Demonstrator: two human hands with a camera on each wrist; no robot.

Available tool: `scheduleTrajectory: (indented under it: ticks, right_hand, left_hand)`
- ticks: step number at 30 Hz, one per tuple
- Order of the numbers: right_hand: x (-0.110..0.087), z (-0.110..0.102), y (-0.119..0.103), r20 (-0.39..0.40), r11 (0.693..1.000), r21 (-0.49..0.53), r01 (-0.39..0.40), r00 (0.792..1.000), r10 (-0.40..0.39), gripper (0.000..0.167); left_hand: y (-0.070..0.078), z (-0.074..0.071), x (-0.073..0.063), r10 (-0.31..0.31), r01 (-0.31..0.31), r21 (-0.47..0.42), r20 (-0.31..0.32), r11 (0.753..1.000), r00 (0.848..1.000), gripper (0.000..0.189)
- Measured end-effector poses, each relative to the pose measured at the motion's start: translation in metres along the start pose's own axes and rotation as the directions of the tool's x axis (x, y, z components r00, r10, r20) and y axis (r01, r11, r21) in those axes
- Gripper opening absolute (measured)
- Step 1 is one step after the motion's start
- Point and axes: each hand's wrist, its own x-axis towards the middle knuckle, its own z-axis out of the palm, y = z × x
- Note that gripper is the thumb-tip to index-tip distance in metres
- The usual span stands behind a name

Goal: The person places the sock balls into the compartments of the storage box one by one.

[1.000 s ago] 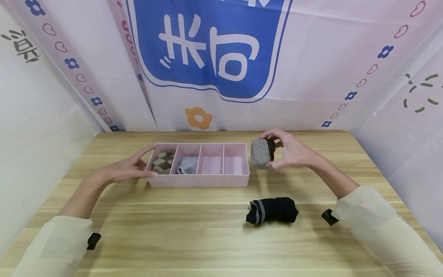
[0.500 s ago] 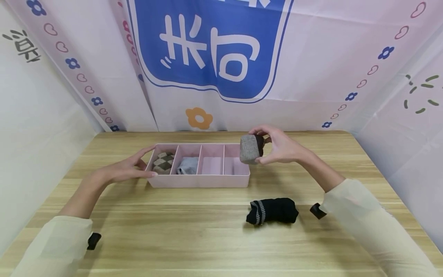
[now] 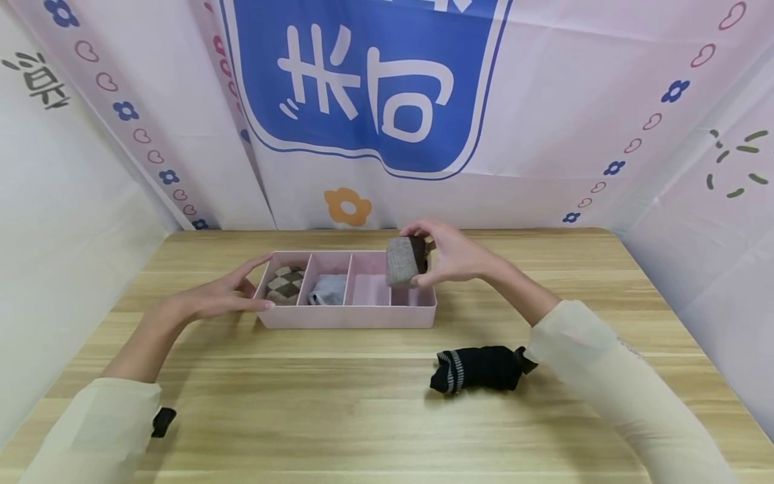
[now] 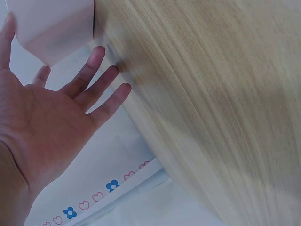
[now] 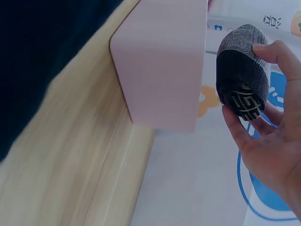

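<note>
The grey sock has been carried leftward by the right hand, and in the head view is held above the right half of the box, whose long axis runs left to right. In the left wrist view, the box's end is touched by the left hand, its fingers spread; in the right wrist view, the sock is pinched between thumb and fingers, dark end toward the palm.

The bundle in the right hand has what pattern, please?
The bundle is flecked grey, then dark, with pale lines at one end; best in the right wrist view.
</note>
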Motion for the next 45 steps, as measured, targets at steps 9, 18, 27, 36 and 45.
scheduleTrajectory:
  ticks: [9, 18, 27, 36, 45]
  right_hand:
    - [0.023, 0.019, -0.009, 0.033, 1.000, 0.007, 0.000, 0.999, 0.000, 0.075]
    - [0.041, 0.035, -0.017, 0.053, 0.997, -0.077, 0.025, 0.998, -0.021, 0.075]
    - [0.054, 0.050, -0.018, 0.121, 0.971, -0.237, 0.023, 0.993, 0.006, 0.073]
    - [0.056, 0.056, -0.018, 0.151, 0.947, -0.321, 0.026, 0.988, 0.024, 0.073]
    - [0.057, 0.061, -0.017, 0.192, 0.922, -0.387, -0.007, 0.977, 0.088, 0.074]
  left_hand:
    - [0.000, 0.001, -0.001, 0.002, -0.002, -0.003, 0.000, 1.000, 1.000, 0.103]
    - [0.001, 0.000, -0.002, 0.007, -0.007, -0.004, -0.007, 1.000, 1.000, 0.103]
    - [0.000, 0.000, -0.001, -0.009, 0.009, -0.002, 0.004, 1.000, 1.000, 0.103]
    - [-0.001, 0.000, -0.001, -0.013, 0.013, -0.009, 0.008, 1.000, 1.000, 0.103]
    - [0.001, 0.001, -0.001, -0.004, 0.004, -0.011, -0.001, 1.000, 1.000, 0.103]
